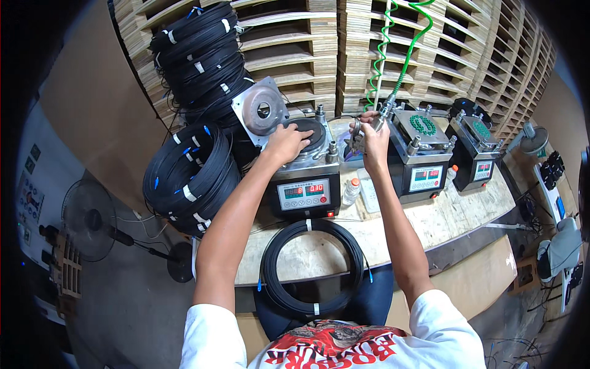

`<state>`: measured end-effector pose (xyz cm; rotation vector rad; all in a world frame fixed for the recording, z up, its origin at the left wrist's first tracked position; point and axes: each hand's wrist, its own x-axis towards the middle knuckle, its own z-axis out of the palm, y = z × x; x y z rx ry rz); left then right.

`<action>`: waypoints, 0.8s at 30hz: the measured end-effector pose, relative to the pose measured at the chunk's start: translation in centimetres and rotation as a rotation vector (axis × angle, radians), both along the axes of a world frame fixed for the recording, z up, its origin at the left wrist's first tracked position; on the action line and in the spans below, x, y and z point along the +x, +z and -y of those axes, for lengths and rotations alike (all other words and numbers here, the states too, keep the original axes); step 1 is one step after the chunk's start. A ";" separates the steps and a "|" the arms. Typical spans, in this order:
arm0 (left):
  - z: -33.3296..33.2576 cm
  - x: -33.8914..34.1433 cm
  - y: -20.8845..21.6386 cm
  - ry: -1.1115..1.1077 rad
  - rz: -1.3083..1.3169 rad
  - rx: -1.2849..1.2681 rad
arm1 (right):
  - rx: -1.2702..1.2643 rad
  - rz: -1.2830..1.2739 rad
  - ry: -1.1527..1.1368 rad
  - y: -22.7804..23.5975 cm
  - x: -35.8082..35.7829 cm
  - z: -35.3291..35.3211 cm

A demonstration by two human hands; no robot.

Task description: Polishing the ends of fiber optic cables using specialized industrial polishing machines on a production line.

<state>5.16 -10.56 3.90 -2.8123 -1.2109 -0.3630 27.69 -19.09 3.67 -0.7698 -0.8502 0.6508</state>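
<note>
My left hand lies with its fingers stretched out on a round black pad on top of the nearest polishing machine. Beside that hand, a square metal plate with a round dished centre stands tilted at the machine's back left. My right hand is raised right of the pad, its fingers wrapped round an air blow gun fed by a green coiled hose. A small metallic part shows by its fingertips, too unclear to name. Across the table's front edge lies a coil of black cable.
Two more polishing machines stand to the right. A small clear bottle with an orange cap sits between the machines. Stacked black cable coils rise at the left, near a standing fan. Wooden pallets line the back.
</note>
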 end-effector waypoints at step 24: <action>-1.2 -1.2 0.6 0.002 0.130 -0.104 | -0.163 0.670 -0.009 4.3 13.7 -4.1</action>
